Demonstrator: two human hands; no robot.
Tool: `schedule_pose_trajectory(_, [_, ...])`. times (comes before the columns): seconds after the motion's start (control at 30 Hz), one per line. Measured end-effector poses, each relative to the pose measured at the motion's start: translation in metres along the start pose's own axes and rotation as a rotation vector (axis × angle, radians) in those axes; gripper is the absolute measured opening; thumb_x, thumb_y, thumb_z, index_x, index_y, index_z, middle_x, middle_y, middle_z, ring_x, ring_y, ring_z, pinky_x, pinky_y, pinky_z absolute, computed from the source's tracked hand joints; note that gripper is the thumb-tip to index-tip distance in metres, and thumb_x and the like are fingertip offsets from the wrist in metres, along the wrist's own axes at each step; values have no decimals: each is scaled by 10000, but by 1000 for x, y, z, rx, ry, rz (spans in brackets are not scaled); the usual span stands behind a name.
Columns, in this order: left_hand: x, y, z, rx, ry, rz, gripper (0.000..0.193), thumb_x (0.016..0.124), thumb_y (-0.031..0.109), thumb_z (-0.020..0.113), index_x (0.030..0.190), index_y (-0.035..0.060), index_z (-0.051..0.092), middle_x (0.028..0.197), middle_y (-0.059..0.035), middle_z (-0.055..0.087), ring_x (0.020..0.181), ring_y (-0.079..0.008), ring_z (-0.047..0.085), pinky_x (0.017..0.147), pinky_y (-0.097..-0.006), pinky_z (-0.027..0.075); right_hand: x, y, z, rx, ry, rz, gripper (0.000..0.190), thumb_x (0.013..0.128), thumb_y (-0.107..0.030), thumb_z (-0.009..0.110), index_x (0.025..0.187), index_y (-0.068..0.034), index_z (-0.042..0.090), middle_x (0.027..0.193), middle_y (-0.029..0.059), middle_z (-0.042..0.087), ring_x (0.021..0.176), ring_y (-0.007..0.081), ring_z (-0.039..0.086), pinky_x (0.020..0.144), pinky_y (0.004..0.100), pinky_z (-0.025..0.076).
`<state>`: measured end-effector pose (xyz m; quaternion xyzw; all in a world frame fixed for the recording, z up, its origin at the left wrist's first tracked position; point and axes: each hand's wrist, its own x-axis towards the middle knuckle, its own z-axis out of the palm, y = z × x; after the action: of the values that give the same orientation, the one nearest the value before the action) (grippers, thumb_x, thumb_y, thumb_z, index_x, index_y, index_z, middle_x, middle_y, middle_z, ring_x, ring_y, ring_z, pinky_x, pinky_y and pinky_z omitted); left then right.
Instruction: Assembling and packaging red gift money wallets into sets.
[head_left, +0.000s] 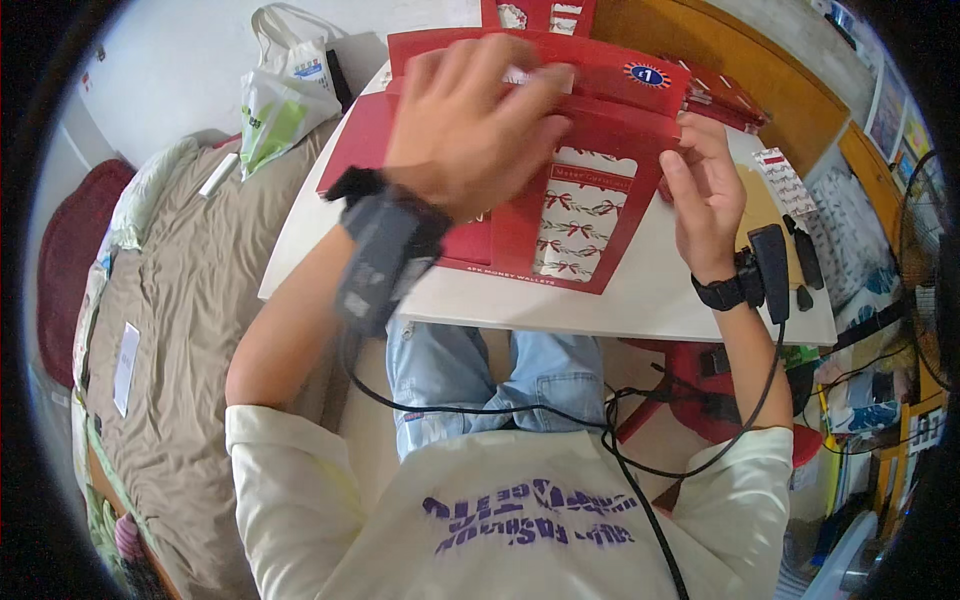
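Observation:
A red cardboard carton (517, 274) of money wallets stands tilted on the white table before me, its top flap (592, 67) raised. Through its window shows a white wallet (581, 217) patterned with red bows and green sprigs. My left hand (480, 127), blurred, is spread across the carton's upper left, fingers apart near the flap. Whether its fingertips touch the card is unclear. At the upper right corner my right hand (705, 187) grips the carton's edge, thumb in front. A strapped device with a cable sits on each wrist.
The white table (652, 307) bears another red carton (540, 15) at the back, stacked red packs (720, 94), a patterned wallet (785, 180) and dark objects (806, 255) at right. A bed (187, 300) with bags (289, 105) lies left. Black cables (525, 409) cross my lap.

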<state>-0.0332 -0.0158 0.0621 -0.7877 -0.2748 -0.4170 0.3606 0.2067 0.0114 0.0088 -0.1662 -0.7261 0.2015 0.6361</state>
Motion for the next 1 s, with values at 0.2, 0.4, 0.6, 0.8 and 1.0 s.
schedule_pose_trajectory(0.2, [-60, -49, -13, 55, -35, -346, 422, 804, 266, 715, 1119, 42, 546, 1069, -131, 546, 981, -302, 550, 838, -402, 434, 0, 8, -3, -46, -14, -43, 205, 877, 9, 574, 1077, 5, 530, 1165, 77, 486, 1006, 129, 499, 887, 254, 418])
schedule_pose_trajectory(0.4, [-79, -48, 1, -718, 27, -743, 374, 872, 36, 626, 1210, 7, 469, 1115, -117, 560, 1023, -193, 565, 892, -313, 469, -1, 8, -5, -79, -5, -32, 203, 890, -12, 570, 1086, 5, 521, 1188, 78, 486, 1039, 127, 496, 903, 256, 414])
schedule_pose_trajectory(0.6, [-80, -49, 10, -893, 52, -689, 361, 884, -7, 596, 1217, 2, 456, 1078, -76, 553, 1008, -145, 554, 890, -288, 468, -2, 12, -14, -62, 47, 12, 178, 906, -52, 559, 1071, 7, 527, 1199, 86, 510, 1051, 134, 502, 910, 263, 410])
schedule_pose_trajectory(0.8, [-78, -53, 7, -927, 46, -611, 301, 886, 4, 601, 1166, 4, 490, 955, -25, 533, 900, -99, 525, 801, -241, 447, -1, 12, -18, -102, 76, 97, 167, 922, -85, 535, 1062, 7, 530, 1182, 76, 519, 1044, 133, 502, 939, 271, 381])
schedule_pose_trajectory(1.0, [-64, -50, -11, -956, 40, -654, 182, 894, 83, 628, 1012, -8, 525, 905, -31, 571, 860, -93, 567, 783, -244, 477, 8, 4, -17, 129, 21, 119, 126, 907, -52, 531, 1019, 4, 528, 1151, 67, 527, 999, 115, 501, 908, 255, 382])
